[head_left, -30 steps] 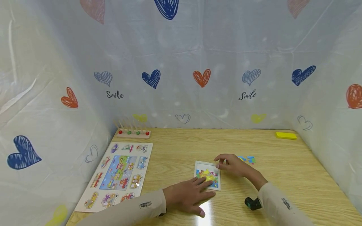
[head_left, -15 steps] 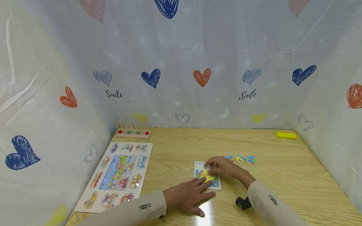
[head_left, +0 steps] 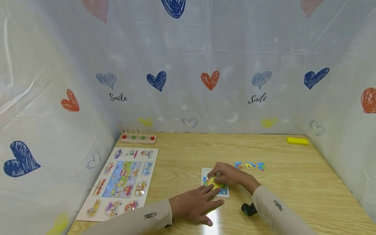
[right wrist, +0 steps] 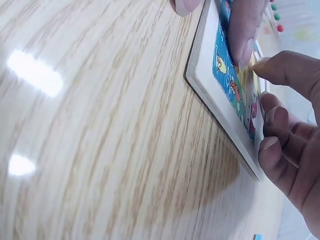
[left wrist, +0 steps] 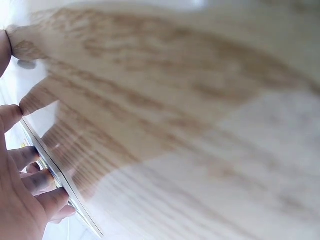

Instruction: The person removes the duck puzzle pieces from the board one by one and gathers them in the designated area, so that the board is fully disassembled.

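A small white-framed jigsaw puzzle [head_left: 227,193] lies on the table, with a yellow picture on blue and a bare white strip along its top. In the head view my left hand [head_left: 195,204] lies spread, its fingertips resting on the puzzle's lower part and its thumb on the table. Over the upper part, my right hand [head_left: 230,174] touches the pieces with index finger and thumb tips, set a little apart. The right wrist view shows its other fingers bent beside the frame, and I make out no loose piece between them. Three loose puzzle pieces [head_left: 249,165] lie in a row behind the right hand.
At the left lies a large vehicle puzzle board [head_left: 117,182]. Behind it stands a wooden peg rack [head_left: 138,138] with red and green beads. A yellow block [head_left: 297,141] is at the back right. Heart-printed curtains [head_left: 188,65] enclose the wooden table [head_left: 182,153].
My right hand has moved left from beside the puzzle onto its upper part, uncovering the leftmost loose piece. The left hand has stayed in place.
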Demonstrator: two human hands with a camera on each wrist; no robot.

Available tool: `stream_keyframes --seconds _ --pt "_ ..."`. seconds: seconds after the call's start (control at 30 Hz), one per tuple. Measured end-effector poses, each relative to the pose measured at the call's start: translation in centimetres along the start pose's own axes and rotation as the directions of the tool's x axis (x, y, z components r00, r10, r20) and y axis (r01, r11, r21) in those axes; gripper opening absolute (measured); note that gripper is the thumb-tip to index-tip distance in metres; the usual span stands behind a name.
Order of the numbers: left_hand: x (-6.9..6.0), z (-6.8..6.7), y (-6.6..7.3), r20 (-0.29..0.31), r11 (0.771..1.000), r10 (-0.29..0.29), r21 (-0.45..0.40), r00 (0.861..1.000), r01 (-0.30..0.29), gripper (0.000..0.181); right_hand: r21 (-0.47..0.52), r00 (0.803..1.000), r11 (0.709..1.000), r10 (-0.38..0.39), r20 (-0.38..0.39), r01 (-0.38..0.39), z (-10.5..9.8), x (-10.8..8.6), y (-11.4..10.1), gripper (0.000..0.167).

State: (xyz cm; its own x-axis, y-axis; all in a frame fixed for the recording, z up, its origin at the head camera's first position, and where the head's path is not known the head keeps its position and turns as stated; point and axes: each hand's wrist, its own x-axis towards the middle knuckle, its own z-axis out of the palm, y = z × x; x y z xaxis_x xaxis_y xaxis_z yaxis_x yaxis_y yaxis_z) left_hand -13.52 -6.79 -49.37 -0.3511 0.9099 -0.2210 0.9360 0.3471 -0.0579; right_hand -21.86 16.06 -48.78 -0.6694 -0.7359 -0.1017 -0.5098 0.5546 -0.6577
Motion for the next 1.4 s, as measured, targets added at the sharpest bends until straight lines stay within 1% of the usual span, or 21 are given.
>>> stream_keyframes --seconds 0.23,0.37,0.47,0.53,0.67,0.77,0.87,0.97,1.13,1.4 --pt "-0.1 -0.2 0.0 0.007 1.0 -0.004 0.002 1.0 0.004 0.074 0.009 1.0 1.0 0.014 0.0 -0.014 0.2 0.3 -0.2 0.024" --pt "-0.2 -0.4 0.0 0.027 1.0 -0.012 0.003 1.0 0.012 0.075 -0.005 1.0 1.0 0.021 -0.004 -0.021 0.4 0.5 -0.2 0.021" --pt "-0.1 -0.5 0.1 0.044 1.0 -0.017 0.006 0.999 0.017 0.076 -0.014 1.0 1.0 0.012 -0.01 -0.012 0.5 0.7 -0.1 0.021" --pt "-0.1 -0.6 0.1 0.049 1.0 -0.019 0.003 0.999 0.019 0.077 0.001 1.0 1.0 0.007 -0.008 -0.007 0.5 0.7 -0.2 0.022" --pt "-0.1 -0.5 0.1 0.041 1.0 -0.015 0.008 0.999 0.014 0.076 0.027 1.0 0.999 0.028 0.008 -0.028 0.5 0.8 -0.5 0.021" --pt "-0.1 -0.5 0.1 0.022 1.0 -0.008 0.014 1.0 0.008 0.075 0.025 0.999 0.999 0.043 0.012 -0.043 0.6 0.8 -0.7 0.013" --pt "-0.1 -0.5 0.1 0.012 1.0 -0.005 0.017 1.0 0.005 0.075 0.021 0.999 0.999 0.039 0.01 -0.039 0.7 0.9 -0.8 0.005" --pt "-0.2 -0.6 0.2 0.01 1.0 -0.005 0.013 1.0 0.005 0.075 0.031 0.999 0.999 0.031 0.015 -0.031 0.7 1.0 -0.8 0.006" --pt "-0.3 -0.8 0.2 0.018 1.0 -0.006 -0.011 1.0 0.006 0.075 0.082 0.999 0.996 0.022 0.035 -0.025 0.6 1.3 -0.8 0.007" --pt "-0.1 -0.6 0.1 0.039 1.0 -0.007 -0.009 0.999 0.007 0.076 0.114 0.998 0.993 0.004 0.066 -0.012 0.5 1.8 -0.4 0.01"
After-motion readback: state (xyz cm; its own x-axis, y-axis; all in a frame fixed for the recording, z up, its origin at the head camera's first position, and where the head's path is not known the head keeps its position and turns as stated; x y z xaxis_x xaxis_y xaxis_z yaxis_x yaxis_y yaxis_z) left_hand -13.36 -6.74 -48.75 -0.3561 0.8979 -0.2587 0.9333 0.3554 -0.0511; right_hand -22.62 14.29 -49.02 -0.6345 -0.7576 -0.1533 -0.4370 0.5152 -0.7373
